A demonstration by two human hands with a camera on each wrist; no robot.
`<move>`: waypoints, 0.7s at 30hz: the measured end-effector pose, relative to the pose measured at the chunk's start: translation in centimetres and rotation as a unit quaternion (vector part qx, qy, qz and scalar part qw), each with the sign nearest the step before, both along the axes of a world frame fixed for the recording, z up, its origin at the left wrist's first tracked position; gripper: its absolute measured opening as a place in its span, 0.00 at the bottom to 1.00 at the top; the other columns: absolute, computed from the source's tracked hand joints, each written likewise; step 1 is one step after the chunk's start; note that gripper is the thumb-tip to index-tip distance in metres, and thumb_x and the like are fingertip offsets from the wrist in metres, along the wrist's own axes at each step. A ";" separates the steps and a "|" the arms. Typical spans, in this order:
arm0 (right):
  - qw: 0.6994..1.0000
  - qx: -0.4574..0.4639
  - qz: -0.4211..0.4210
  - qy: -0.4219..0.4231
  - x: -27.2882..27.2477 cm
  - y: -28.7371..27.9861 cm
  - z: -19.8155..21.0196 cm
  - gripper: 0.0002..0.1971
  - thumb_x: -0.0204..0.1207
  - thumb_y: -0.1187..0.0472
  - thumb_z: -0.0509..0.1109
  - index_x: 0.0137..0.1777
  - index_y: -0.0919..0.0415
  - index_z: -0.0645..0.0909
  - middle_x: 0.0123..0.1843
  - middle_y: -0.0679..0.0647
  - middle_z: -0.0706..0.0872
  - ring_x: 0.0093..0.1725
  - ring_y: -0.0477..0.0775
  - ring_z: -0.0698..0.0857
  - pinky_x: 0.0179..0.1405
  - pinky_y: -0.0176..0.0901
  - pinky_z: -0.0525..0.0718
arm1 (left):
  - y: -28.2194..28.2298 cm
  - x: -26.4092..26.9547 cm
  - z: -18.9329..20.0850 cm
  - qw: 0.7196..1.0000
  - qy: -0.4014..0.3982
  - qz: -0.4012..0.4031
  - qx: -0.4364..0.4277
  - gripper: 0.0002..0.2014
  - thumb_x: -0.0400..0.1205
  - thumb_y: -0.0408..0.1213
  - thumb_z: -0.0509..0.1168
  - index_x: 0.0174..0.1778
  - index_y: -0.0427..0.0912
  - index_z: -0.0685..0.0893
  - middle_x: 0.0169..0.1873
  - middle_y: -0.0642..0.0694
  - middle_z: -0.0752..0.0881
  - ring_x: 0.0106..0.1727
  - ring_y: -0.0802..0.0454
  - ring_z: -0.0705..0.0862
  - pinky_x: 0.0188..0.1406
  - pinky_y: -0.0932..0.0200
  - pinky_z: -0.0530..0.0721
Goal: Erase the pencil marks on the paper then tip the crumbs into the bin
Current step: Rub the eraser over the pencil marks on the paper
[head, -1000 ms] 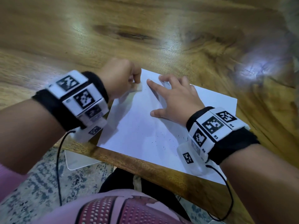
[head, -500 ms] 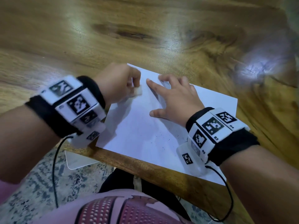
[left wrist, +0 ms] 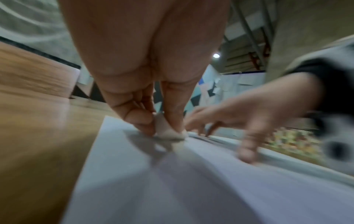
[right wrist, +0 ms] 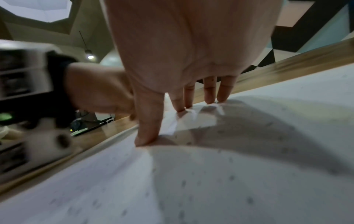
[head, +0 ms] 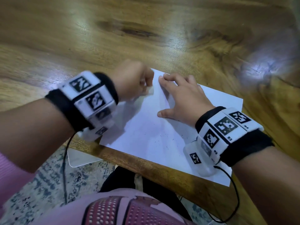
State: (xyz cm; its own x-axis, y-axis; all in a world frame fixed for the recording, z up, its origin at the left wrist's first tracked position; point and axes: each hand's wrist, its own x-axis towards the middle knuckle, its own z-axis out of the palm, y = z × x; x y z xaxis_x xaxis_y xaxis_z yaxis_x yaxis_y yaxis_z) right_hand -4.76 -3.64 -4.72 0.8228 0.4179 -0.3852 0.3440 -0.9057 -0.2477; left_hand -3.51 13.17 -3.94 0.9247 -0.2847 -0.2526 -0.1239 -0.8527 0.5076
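White paper (head: pixel 146 127) on brown wood-grain table (head: pixel 113 38).

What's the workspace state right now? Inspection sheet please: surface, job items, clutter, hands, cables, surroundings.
Surface: wooden table, glossy.
Job's things: white paper flat at the near edge; eraser on its far corner; dark crumbs scattered near the right wrist; bin not identifiable.
Clutter: nothing seen.
Grippers: left hand pinches the eraser, blurred; right hand spread flat, pressing the paper.
Cables: black cable hangs from the left wrist unit, another from the right.
Surroundings: patterned floor, white object under the table.
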 end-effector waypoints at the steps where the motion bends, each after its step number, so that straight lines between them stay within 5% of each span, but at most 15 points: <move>1: 1.000 -0.004 0.007 0.003 0.1 -0.1 0.0 0.48 0.65 0.40 0.74 0.81 0.46 0.52 0.79 0.40 0.56 0.72 0.55 0.58 0.72 0.45 0.59 | 0.4 -1.4 -0.1 0.999 0.008 -0.032 0.008 0.08 0.71 0.38 0.72 0.28 0.48 0.80 0.23 0.54 0.75 0.28 0.54 0.73 0.27 0.64 0.66; 5: 1.000 -0.014 0.019 0.003 0.0 -0.1 0.0 0.48 0.67 0.41 0.73 0.82 0.47 0.49 0.80 0.40 0.54 0.72 0.55 0.57 0.71 0.45 0.58 | 1.1 -3.4 -0.1 0.990 0.076 -0.114 0.039 0.03 0.69 0.39 0.73 0.33 0.46 0.85 0.30 0.50 0.83 0.34 0.50 0.78 0.32 0.65 0.72; 7: 1.000 -0.013 0.016 0.003 0.0 -0.1 0.0 0.48 0.67 0.41 0.73 0.81 0.47 0.49 0.80 0.40 0.54 0.73 0.55 0.56 0.71 0.46 0.58 | 0.3 -1.4 0.1 0.995 0.041 -0.090 0.026 0.04 0.70 0.34 0.71 0.33 0.48 0.85 0.31 0.49 0.82 0.34 0.51 0.76 0.28 0.69 0.67; 10: 1.000 -0.008 0.013 0.002 0.0 -0.1 0.0 0.48 0.66 0.41 0.74 0.81 0.46 0.51 0.80 0.40 0.56 0.73 0.55 0.57 0.71 0.46 0.59 | -1.0 1.2 0.3 0.999 -0.016 -0.025 0.011 0.04 0.72 0.35 0.71 0.41 0.42 0.85 0.29 0.50 0.78 0.35 0.50 0.74 0.29 0.60 0.60; 12: 1.000 -0.011 0.012 0.003 0.0 -0.1 -0.1 0.48 0.65 0.41 0.74 0.81 0.46 0.51 0.79 0.40 0.55 0.73 0.56 0.57 0.71 0.47 0.59 | -0.9 0.5 -0.1 0.999 -0.001 -0.043 0.019 0.02 0.73 0.36 0.70 0.37 0.44 0.83 0.27 0.52 0.75 0.31 0.51 0.73 0.28 0.57 0.59; 16: 1.000 -0.017 0.016 0.002 0.0 -0.1 0.0 0.48 0.67 0.40 0.73 0.82 0.47 0.49 0.80 0.40 0.54 0.72 0.55 0.57 0.71 0.45 0.59 | 0.7 -3.4 -0.5 0.990 0.058 -0.125 0.023 0.05 0.71 0.40 0.71 0.34 0.44 0.83 0.31 0.48 0.82 0.34 0.48 0.78 0.35 0.60 0.74; 21: 0.999 -0.025 0.030 0.019 0.3 -0.3 0.4 0.48 0.68 0.43 0.73 0.82 0.47 0.47 0.81 0.40 0.52 0.72 0.56 0.56 0.74 0.47 0.59 | 0.8 -3.5 0.0 0.989 0.091 -0.116 0.031 0.03 0.70 0.37 0.72 0.37 0.45 0.85 0.34 0.48 0.84 0.36 0.49 0.80 0.41 0.57 0.78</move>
State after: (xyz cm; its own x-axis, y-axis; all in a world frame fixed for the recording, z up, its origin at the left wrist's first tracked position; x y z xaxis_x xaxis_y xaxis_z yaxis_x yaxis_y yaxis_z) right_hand -4.45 -3.98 -4.31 0.7819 0.4452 -0.4364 0.3889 -0.8954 -0.2168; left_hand -6.98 13.96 -3.93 0.7733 -0.4630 -0.4332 -0.2314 -0.8422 0.4870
